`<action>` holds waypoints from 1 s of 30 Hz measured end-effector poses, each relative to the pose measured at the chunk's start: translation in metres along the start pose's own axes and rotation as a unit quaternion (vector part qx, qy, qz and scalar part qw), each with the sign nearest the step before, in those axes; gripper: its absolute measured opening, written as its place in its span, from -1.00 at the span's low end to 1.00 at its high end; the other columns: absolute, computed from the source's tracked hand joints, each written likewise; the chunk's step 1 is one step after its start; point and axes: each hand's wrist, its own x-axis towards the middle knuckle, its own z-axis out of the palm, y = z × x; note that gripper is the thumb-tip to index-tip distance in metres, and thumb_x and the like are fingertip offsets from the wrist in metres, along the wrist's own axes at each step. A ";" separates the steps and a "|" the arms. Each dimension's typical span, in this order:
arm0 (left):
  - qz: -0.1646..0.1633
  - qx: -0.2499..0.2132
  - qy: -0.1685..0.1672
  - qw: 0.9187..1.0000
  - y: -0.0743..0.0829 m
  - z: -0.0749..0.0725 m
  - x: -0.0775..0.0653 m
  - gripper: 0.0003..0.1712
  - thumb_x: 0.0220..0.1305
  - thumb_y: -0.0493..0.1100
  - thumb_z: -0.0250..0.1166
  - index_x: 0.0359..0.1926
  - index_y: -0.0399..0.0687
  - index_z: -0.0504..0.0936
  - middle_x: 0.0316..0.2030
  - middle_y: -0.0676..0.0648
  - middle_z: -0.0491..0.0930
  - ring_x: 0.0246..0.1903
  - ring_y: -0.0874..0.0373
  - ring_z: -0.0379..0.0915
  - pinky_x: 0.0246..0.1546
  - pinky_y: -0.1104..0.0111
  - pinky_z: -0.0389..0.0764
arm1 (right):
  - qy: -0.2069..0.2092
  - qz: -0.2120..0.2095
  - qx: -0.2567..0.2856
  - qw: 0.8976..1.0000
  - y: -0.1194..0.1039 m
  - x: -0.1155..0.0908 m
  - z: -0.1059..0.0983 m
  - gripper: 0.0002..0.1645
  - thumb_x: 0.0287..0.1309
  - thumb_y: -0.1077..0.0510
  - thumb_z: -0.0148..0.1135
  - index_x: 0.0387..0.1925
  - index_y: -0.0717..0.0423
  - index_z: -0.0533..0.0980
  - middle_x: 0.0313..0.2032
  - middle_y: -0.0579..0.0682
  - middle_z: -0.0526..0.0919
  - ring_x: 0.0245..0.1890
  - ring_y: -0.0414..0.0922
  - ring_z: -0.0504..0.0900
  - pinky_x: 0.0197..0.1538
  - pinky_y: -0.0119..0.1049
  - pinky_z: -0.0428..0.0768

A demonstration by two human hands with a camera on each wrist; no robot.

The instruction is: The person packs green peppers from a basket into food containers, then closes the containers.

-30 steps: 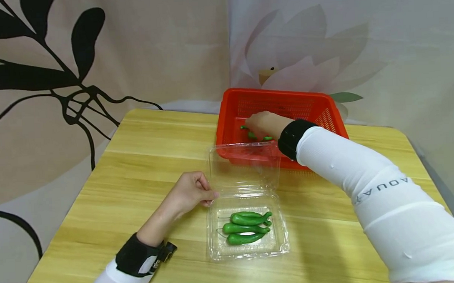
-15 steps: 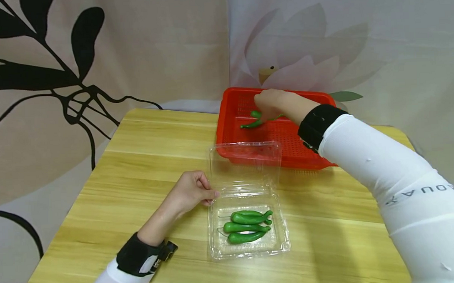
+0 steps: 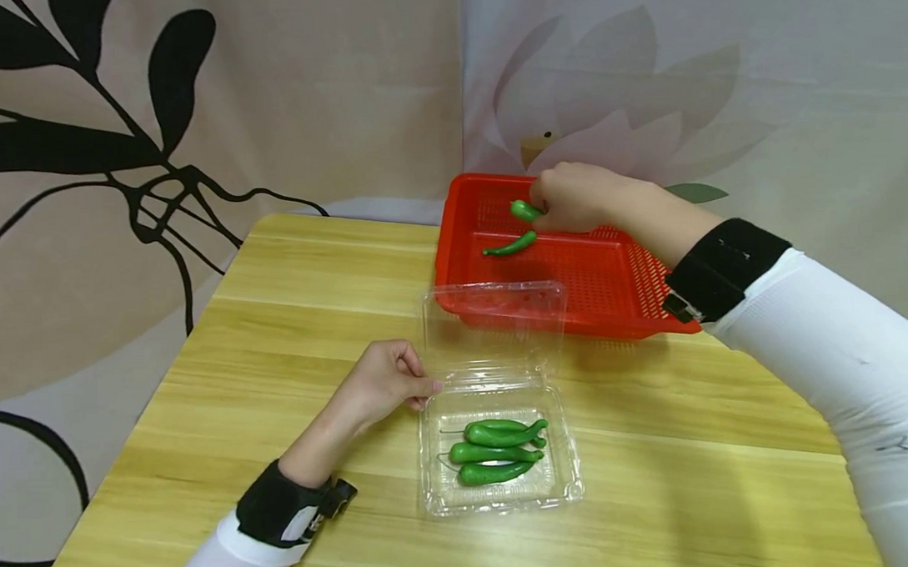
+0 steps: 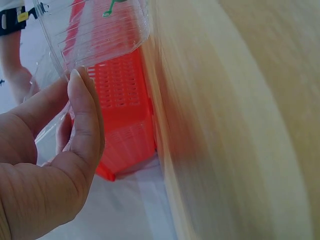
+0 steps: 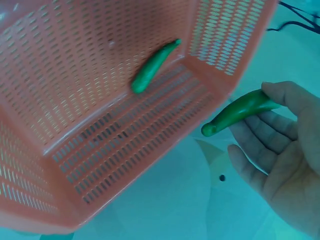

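Note:
My right hand [image 3: 582,197] holds a green chili pepper [image 3: 525,210] above the far part of the red plastic basket [image 3: 459,225]. In the right wrist view that pepper [image 5: 237,111] is pinched between thumb and fingers, its blunt end pointing out. Another green chili pepper [image 3: 510,245] lies on the basket floor. My left hand [image 3: 385,375] pinches the left edge of an unfolded clear plastic clamshell box [image 3: 499,505], near its hinge. Several green chili peppers [image 3: 493,453] lie side by side in the box's near half. Its lid [image 3: 493,336] leans up towards the basket.
The wooden table [image 3: 297,297] carries the box and the basket, which stands at its far edge. Behind hangs a printed cloth [image 3: 358,112]. The lid overlaps the basket's front wall.
My right hand has risen from the basket floor, moving back and to the right with a pepper in its grip. One pepper on the floor is now uncovered. The left hand keeps its place.

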 end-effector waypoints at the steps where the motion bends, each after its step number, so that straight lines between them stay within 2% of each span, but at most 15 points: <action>1: 0.000 0.000 -0.001 1.000 0.000 0.000 0.000 -0.72 0.21 -0.51 0.46 -0.37 -0.32 0.47 -0.47 -0.22 0.71 -0.54 0.08 0.64 -0.34 0.15 0.81 | 0.006 0.000 0.005 1.000 -0.001 -0.004 -0.001 -0.62 0.34 0.13 0.26 -0.60 0.03 0.41 -0.65 -0.15 0.20 -0.58 -0.17 0.20 -0.43 -0.27 0.20; 7: -0.001 0.001 -0.002 1.000 0.001 0.001 0.002 -0.71 0.21 -0.51 0.47 -0.37 -0.32 0.46 -0.48 -0.22 0.71 -0.55 0.09 0.65 -0.29 0.06 0.81 | 0.056 -0.002 0.023 0.998 -0.010 -0.027 -0.011 -0.78 0.34 0.07 0.32 -0.41 0.07 0.61 -0.56 -0.10 0.50 -0.48 -0.11 0.42 -0.36 -0.22 0.36; 11: -0.004 0.000 -0.002 1.000 0.001 0.001 0.002 -0.71 0.21 -0.51 0.46 -0.36 -0.32 0.46 -0.47 -0.22 0.71 -0.54 0.08 0.65 -0.27 0.05 0.81 | 0.094 -0.014 0.027 0.995 -0.018 -0.043 -0.013 -0.73 0.37 0.06 0.31 -0.45 0.05 0.55 -0.58 -0.09 0.44 -0.52 -0.11 0.39 -0.40 -0.23 0.31; 14: -0.005 -0.002 -0.001 1.000 0.000 0.002 0.002 -0.71 0.21 -0.51 0.46 -0.36 -0.32 0.46 -0.47 -0.23 0.71 -0.54 0.08 0.65 -0.28 0.06 0.82 | 0.116 -0.022 0.045 0.992 -0.026 -0.055 -0.011 -0.76 0.39 0.05 0.33 -0.41 0.06 0.57 -0.59 -0.08 0.44 -0.55 -0.12 0.39 -0.43 -0.23 0.31; 17: -0.003 0.000 0.000 1.000 0.000 0.002 0.002 -0.71 0.22 -0.51 0.46 -0.36 -0.32 0.45 -0.46 -0.24 0.71 -0.54 0.09 0.65 -0.30 0.09 0.81 | 0.135 -0.035 0.058 0.989 -0.034 -0.067 -0.006 -0.87 0.37 0.08 0.35 -0.28 0.05 0.64 -0.54 -0.09 0.51 -0.53 -0.14 0.42 -0.42 -0.22 0.36; 21: 0.005 -0.002 0.000 1.000 0.001 0.002 0.002 -0.71 0.22 -0.51 0.46 -0.36 -0.33 0.45 -0.44 -0.28 0.72 -0.54 0.10 0.64 -0.35 0.17 0.81 | 0.165 -0.065 0.044 0.983 -0.044 -0.080 0.006 -0.91 0.32 0.14 0.37 -0.28 0.06 0.63 -0.53 -0.12 0.46 -0.53 -0.16 0.39 -0.42 -0.24 0.36; 24: 0.011 -0.005 -0.002 1.000 0.001 0.002 0.001 -0.71 0.22 -0.50 0.46 -0.36 -0.33 0.45 -0.41 -0.31 0.72 -0.53 0.10 0.64 -0.37 0.21 0.80 | 0.185 -0.087 0.035 0.978 -0.050 -0.088 0.014 -0.90 0.29 0.15 0.42 -0.28 0.07 0.62 -0.50 -0.14 0.46 -0.51 -0.19 0.38 -0.42 -0.27 0.39; 30: 0.011 -0.005 -0.002 1.000 0.002 0.002 0.000 -0.71 0.22 -0.51 0.46 -0.36 -0.33 0.45 -0.41 -0.31 0.72 -0.54 0.11 0.64 -0.40 0.25 0.79 | 0.224 -0.138 0.050 0.963 -0.069 -0.107 0.032 -0.85 0.23 0.17 0.49 -0.22 0.08 0.66 -0.38 -0.15 0.60 -0.42 -0.20 0.46 -0.36 -0.28 0.52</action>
